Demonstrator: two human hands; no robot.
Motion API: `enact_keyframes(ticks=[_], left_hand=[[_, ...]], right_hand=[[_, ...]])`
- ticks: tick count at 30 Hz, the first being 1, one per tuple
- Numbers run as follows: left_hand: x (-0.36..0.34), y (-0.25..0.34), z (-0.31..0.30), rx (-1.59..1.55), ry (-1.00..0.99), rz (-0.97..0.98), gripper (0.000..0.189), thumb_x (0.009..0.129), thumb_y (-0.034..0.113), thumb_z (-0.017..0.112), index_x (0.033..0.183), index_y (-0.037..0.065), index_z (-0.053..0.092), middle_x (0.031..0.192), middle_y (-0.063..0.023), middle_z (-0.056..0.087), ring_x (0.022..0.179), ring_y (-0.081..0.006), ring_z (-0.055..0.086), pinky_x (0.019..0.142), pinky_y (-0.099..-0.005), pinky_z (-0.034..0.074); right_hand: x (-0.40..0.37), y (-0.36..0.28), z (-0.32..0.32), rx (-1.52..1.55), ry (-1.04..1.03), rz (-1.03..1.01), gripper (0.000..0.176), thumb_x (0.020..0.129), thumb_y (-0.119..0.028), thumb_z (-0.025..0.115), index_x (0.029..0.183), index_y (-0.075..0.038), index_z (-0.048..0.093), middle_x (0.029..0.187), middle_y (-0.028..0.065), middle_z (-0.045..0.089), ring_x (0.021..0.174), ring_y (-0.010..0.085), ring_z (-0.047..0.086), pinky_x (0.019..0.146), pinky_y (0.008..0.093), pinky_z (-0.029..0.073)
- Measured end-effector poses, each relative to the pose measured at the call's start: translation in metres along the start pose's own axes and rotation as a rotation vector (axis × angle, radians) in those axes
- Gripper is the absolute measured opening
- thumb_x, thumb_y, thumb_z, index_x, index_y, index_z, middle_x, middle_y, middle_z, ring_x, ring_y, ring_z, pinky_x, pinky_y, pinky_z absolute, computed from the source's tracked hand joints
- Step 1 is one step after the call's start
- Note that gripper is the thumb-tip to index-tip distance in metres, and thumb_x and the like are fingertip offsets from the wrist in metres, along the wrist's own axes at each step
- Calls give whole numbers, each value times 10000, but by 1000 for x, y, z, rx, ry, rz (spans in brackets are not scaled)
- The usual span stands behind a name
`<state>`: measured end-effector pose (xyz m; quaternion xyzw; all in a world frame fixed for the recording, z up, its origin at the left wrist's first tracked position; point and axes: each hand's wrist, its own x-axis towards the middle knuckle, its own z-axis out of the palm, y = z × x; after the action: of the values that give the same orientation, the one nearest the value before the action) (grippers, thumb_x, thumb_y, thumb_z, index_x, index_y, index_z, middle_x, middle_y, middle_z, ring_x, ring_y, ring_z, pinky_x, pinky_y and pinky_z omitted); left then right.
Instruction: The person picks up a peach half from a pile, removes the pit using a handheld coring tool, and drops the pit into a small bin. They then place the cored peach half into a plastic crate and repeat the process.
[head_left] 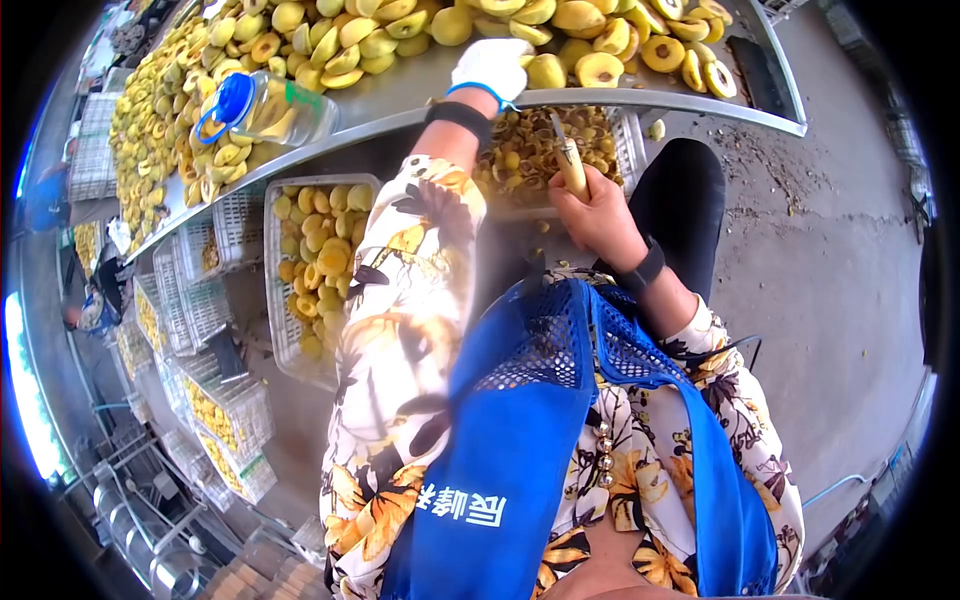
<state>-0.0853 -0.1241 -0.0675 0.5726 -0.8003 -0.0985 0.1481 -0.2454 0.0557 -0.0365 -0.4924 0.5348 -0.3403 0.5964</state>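
My left hand (490,72), in a white glove, is at the near edge of a metal table, against a heap of yellow peaches (355,32), many cut in half. Its fingers are curled in, and what they hold, if anything, is hidden. A halved peach (600,70) with a dark hollow lies to its right. My bare right hand (597,215) is closed around the pale handle of a thin-bladed tool (570,165), blade pointing up at the table. Below that tool sits a crate (630,150) of brownish peach scraps (545,150).
The table's metal rim (690,100) runs across in front of me. A clear plastic jug (285,108) with a blue lid lies on the peaches. A white crate (282,335) of peaches stands on the floor at left, with several more crates (235,405) beyond. Scraps litter the floor (780,180) at right.
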Motion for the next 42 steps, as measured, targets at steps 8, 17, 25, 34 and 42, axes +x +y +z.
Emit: enact_keyframes(ticks=[8, 17, 25, 34, 42], left_hand=[[-85, 20, -79, -1103, 259, -426, 323, 753, -31, 585, 1073, 11, 578, 943, -93, 647, 770, -163, 637, 560, -239, 505], [-151, 43, -58, -1348, 150, -509, 388, 898, 445, 484, 1009, 83, 566, 852, -24, 609, 722, -126, 581, 482, -265, 460], [-134, 53, -32, -1556, 448, -578, 375, 904, 420, 500, 980, 70, 610, 826, -42, 610, 669, -123, 576, 517, -258, 469], [-139, 61, -44, -1355, 432, -575, 293, 886, 294, 546, 850, 23, 650, 721, -28, 599, 564, -88, 542, 518, -209, 444], [-141, 60, -56, -1475, 180, -707, 292, 868, 287, 570, 907, 3, 626, 739, -89, 617, 576, -151, 588, 504, -236, 470]], right_hand=[[18, -28, -4, -291, 253, -238, 503, 760, -285, 675, 1165, -38, 510, 867, 182, 643, 826, 320, 633, 731, 357, 487], [31, -42, 28, -120, 2, -364, 367, 847, -241, 636, 1083, 6, 501, 737, 79, 608, 646, 231, 591, 585, 315, 483], [-3, -28, 16, -583, 6, -336, 254, 811, -182, 616, 910, -1, 469, 684, 252, 571, 685, 433, 566, 573, 464, 447], [-12, -13, 21, -677, -86, -313, 178, 811, -95, 531, 858, 20, 403, 630, 267, 536, 655, 446, 546, 585, 503, 421], [-7, -4, 21, -536, -213, -325, 179, 791, -97, 530, 867, 31, 431, 597, 198, 536, 535, 321, 559, 508, 420, 440]])
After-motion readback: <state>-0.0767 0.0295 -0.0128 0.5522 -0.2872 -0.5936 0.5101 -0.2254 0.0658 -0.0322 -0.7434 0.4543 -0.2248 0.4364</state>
